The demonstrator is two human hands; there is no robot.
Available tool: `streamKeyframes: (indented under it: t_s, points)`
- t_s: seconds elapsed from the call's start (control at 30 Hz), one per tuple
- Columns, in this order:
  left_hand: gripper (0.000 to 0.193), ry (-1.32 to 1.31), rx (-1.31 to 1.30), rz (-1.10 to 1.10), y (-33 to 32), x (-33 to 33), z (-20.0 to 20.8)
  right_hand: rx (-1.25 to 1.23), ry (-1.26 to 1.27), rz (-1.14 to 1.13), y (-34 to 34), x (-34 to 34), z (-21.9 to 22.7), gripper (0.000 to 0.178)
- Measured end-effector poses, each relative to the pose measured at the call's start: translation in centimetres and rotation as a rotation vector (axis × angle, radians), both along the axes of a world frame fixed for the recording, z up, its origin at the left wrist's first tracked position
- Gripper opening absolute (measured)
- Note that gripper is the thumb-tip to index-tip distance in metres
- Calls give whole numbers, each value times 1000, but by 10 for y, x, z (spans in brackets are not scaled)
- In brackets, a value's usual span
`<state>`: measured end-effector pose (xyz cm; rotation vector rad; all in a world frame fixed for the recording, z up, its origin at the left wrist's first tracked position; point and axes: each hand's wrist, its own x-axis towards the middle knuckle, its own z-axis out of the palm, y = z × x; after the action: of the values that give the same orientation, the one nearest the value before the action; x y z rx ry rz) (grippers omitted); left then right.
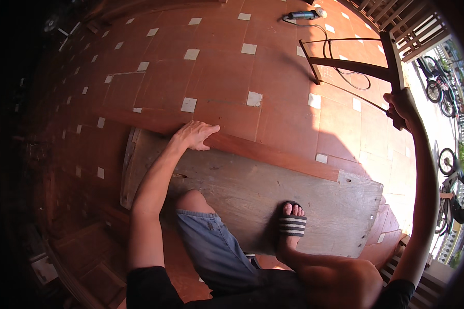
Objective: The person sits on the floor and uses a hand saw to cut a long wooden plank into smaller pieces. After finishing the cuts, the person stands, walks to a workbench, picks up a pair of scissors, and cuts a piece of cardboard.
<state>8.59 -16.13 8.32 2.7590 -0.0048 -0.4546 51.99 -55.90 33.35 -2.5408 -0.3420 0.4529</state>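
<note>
My right hand (403, 109) is wrapped round one end of a wooden-framed bow saw (350, 67), raised at the upper right. Its thin blade runs from near my fist toward the left. My left hand (196, 136) lies over the left part of a long reddish wooden board (268, 153), thumb on the near side, the other fingers toward the far edge. Under the board is a worn grey wooden bench top (325, 206). My foot in a striped slide sandal (292, 225) rests on the bench, near its right end.
A blue-grey power tool (304, 15) with a dark cord (365, 82) lies on the red tiled floor (216, 77) beyond the saw. Slatted wooden furniture (417, 26) stands at the upper right. Motorbikes (438, 90) and a person (459, 210) are outside at the right.
</note>
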Motion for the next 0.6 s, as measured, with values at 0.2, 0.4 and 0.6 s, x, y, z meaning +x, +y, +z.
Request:
streamKeyframes:
  t_s: [0.2, 0.4, 0.6]
  points:
    - [62, 10, 13, 72, -3, -3, 9, -32, -4, -60, 1, -5, -2, 25]
    - [90, -134, 118, 256, 29, -50, 13, -144, -86, -70, 9, -29, 0, 26]
    - [97, -260, 175, 400, 65, -97, -12, -99, -39, -80, -4, -53, -19, 28]
